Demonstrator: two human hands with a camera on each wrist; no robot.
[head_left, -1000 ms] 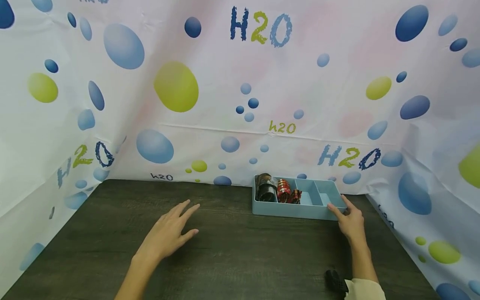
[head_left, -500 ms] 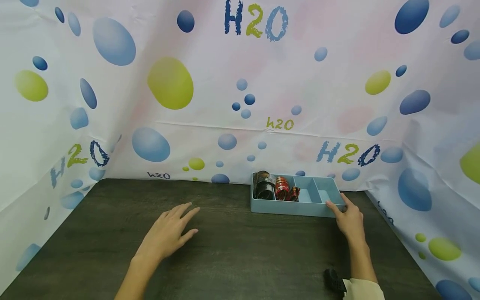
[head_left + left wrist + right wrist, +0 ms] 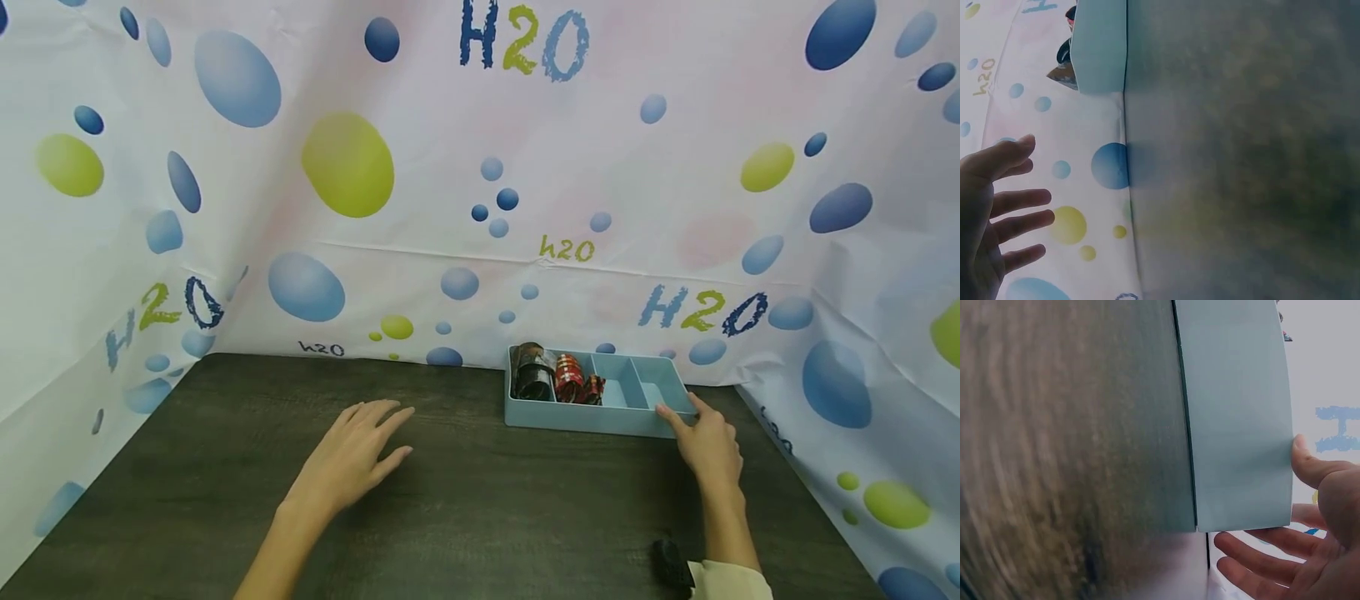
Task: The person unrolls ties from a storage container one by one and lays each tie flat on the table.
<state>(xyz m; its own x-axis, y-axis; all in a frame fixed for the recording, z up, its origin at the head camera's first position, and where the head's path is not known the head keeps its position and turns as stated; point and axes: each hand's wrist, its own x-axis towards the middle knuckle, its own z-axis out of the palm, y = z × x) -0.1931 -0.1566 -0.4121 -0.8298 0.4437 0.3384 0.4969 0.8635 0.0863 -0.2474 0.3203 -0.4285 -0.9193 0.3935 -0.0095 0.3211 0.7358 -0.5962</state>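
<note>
A light blue divided box (image 3: 592,419) rests on the dark tabletop near the back wall. Its left compartment holds dark, shiny packets (image 3: 534,379); beside them lie red, shiny packets (image 3: 568,379). The two compartments to the right show bare floors. My right hand (image 3: 708,446) grips the box's front right corner, thumb at the front rim and fingers along the right end, as the right wrist view also shows. To the left of the box, my left hand (image 3: 341,454) hovers over the table with fingers spread, holding nothing.
The dark wood-grain table (image 3: 480,517) ends at a white sheet (image 3: 435,208) printed with blue and green drops, which hangs at the back and both sides. A black object (image 3: 669,562) is by the right sleeve (image 3: 729,581).
My left hand has shifted slightly right, fingers still spread. The right hand and the box stay in place, and the head view has moved a little.
</note>
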